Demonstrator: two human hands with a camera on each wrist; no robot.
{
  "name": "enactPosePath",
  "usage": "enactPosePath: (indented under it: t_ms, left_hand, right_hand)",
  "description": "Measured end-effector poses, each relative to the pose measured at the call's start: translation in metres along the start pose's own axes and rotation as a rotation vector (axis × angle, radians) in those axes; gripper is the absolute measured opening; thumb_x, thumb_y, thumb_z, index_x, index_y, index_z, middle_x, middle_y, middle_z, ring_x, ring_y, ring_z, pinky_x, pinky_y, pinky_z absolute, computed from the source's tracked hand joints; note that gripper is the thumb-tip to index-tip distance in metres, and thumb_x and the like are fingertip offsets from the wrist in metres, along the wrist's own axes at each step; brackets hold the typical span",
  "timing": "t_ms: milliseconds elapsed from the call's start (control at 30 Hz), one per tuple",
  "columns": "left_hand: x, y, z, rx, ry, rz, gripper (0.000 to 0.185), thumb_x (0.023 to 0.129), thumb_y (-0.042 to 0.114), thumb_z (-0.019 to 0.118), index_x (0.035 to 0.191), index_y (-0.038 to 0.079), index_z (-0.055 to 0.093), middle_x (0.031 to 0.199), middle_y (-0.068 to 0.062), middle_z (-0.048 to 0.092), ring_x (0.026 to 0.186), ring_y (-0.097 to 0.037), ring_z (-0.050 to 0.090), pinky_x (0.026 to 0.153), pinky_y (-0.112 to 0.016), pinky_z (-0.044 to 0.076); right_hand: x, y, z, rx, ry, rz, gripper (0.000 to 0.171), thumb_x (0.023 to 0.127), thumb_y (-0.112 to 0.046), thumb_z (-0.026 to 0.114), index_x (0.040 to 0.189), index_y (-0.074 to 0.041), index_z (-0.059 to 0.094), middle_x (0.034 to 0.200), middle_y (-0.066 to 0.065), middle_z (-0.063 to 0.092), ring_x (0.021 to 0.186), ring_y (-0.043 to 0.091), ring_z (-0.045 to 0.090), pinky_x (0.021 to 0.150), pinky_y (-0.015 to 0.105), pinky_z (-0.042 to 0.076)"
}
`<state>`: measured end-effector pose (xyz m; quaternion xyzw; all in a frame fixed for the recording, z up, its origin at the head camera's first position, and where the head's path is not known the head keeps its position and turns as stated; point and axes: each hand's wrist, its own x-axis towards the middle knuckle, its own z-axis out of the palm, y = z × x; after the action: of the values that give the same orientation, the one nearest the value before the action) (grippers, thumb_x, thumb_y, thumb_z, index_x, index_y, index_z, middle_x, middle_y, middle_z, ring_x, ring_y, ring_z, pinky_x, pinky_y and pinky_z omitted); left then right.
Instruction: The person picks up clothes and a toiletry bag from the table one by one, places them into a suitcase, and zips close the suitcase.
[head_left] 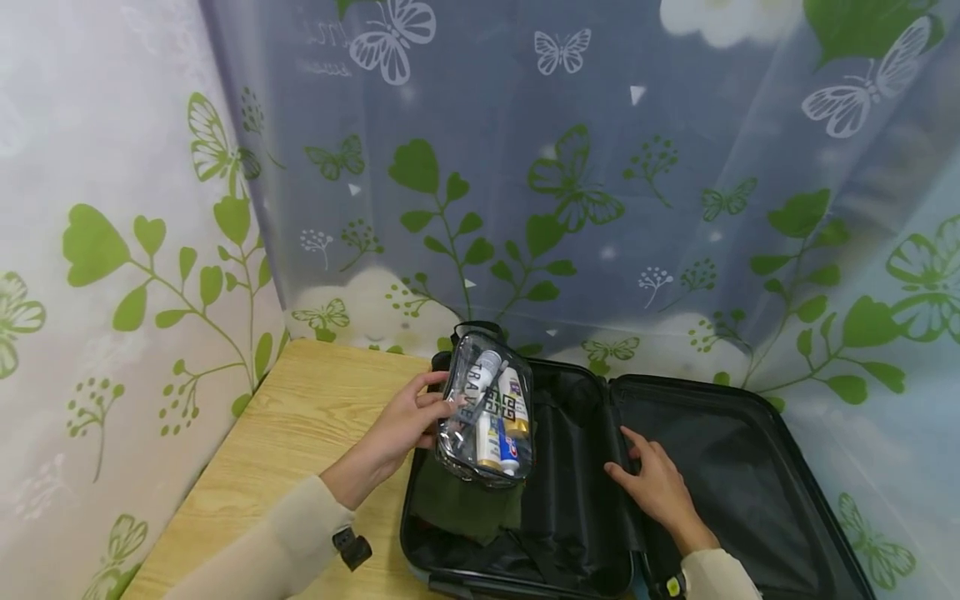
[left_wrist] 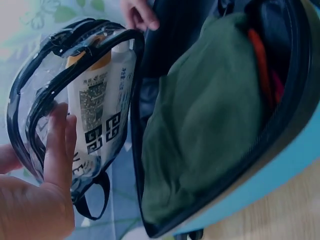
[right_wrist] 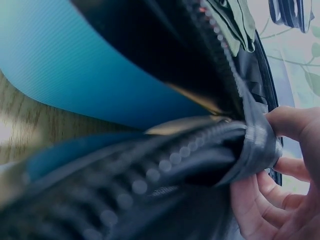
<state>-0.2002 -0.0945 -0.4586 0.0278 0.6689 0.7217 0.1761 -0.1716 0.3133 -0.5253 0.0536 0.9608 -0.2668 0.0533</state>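
My left hand [head_left: 401, 421] grips a clear toiletry bag [head_left: 472, 454] by its side, thumb across the front and fingers behind. Black trim and printed lettering mark the bag, and tubes and bottles [left_wrist: 92, 100] show through it. It is held tilted above the left half of an open black-lined suitcase [head_left: 577, 500]. Folded dark green cloth [left_wrist: 205, 110] lies in that half, below the bag. At the fold between the two halves, my right hand [head_left: 660, 487] pinches the dark lining edge [right_wrist: 260, 142] between thumb and fingers.
The suitcase's other half [head_left: 720, 467] lies spread open to the right. Its shell looks blue in the wrist views. Underneath is a light wooden table [head_left: 300, 425]. Curtains printed with leaves and butterflies [head_left: 495, 167] stand close behind and at both sides. Something red [left_wrist: 260, 62] peeks out beside the cloth.
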Motion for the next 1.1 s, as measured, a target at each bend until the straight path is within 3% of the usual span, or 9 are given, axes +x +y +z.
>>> enactPosePath:
  t_ms: [233, 600, 1100]
  left_hand:
    - [0.004, -0.009, 0.025, -0.021, -0.037, -0.007, 0.064, 0.105, 0.011, 0.065, 0.163, 0.013, 0.039, 0.134, -0.019, 0.071, 0.078, -0.013, 0.07, 0.066, -0.028, 0.059]
    - [0.012, -0.016, 0.057, 0.012, -0.085, -0.011, 0.06, 0.107, 0.009, 0.063, 0.162, 0.012, 0.039, 0.134, -0.019, 0.07, 0.088, -0.016, 0.073, 0.068, -0.031, 0.059]
    - [0.021, -0.029, 0.097, 0.016, -0.073, -0.04, 0.06, 0.108, 0.008, 0.063, 0.162, 0.013, 0.038, 0.138, -0.019, 0.068, 0.094, -0.019, 0.071, 0.066, -0.032, 0.055]
  right_hand:
    - [0.0, 0.001, 0.0, 0.007, 0.005, 0.001, 0.078, 0.103, -0.039, 0.074, 0.167, -0.008, 0.041, 0.13, 0.022, 0.059, 0.087, 0.024, 0.055, 0.072, 0.04, 0.042]
    - [0.001, 0.002, 0.001, -0.004, 0.015, 0.005, 0.078, 0.103, -0.038, 0.074, 0.167, -0.008, 0.041, 0.13, 0.022, 0.059, 0.088, 0.025, 0.056, 0.072, 0.04, 0.043]
    - [0.003, 0.002, 0.003, -0.018, 0.019, 0.011, 0.078, 0.103, -0.038, 0.073, 0.167, -0.008, 0.04, 0.133, 0.025, 0.059, 0.089, 0.026, 0.057, 0.073, 0.044, 0.047]
